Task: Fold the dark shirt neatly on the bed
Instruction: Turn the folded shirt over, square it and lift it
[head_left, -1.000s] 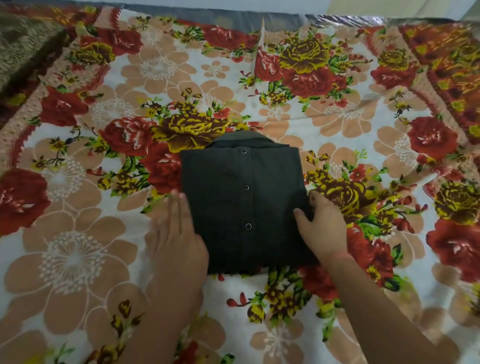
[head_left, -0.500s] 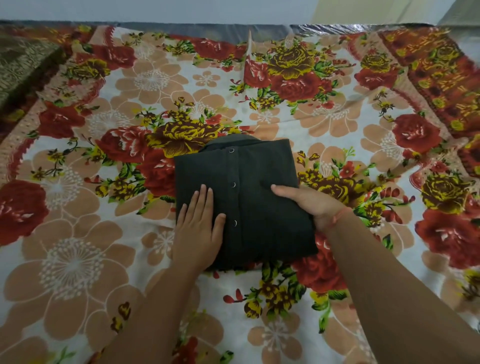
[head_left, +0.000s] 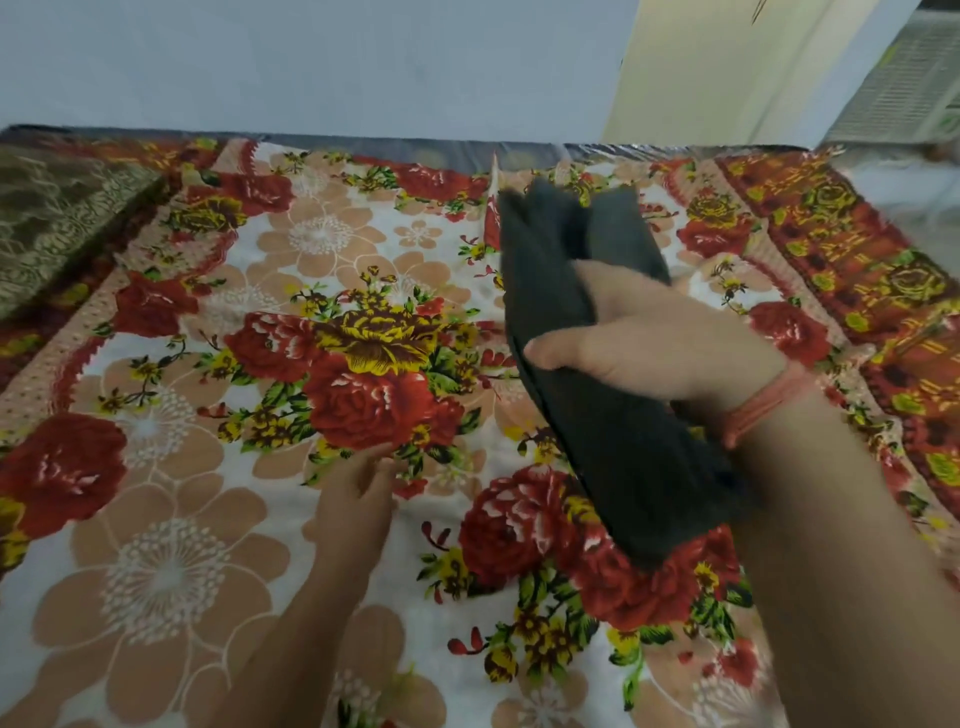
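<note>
The right hand (head_left: 649, 343) grips the folded dark grey cotton shirt (head_left: 639, 467); its thumb lies across the near face of the cloth and its fingers wrap round the far side, so the bundle is pinched between them; the shirt sits in this hand above the bed, tilted on edge, its upper end beyond the knuckles and its lower end hanging under the wrist, with the folded layers fanning a little at the top; motion blur softens its edges. A thin orange-red thread band (head_left: 763, 405) circles the wrist just behind the hand.

The left hand (head_left: 358, 493) is low and to the left of the right hand, well apart from the shirt; its fingers stretch forward and lie relaxed on the white bedsheet printed with red roses and peach flowers (head_left: 166, 571); it holds nothing.

Far to the left of the left hand, at the head of the bed, lies an olive and gold brocade cushion (head_left: 52, 218); beyond both hands stands a pale blue-grey wall (head_left: 311, 62); above the right hand is a cream panel (head_left: 701, 67), and to its right a white slatted unit (head_left: 904, 78), too blurred to tell more.
</note>
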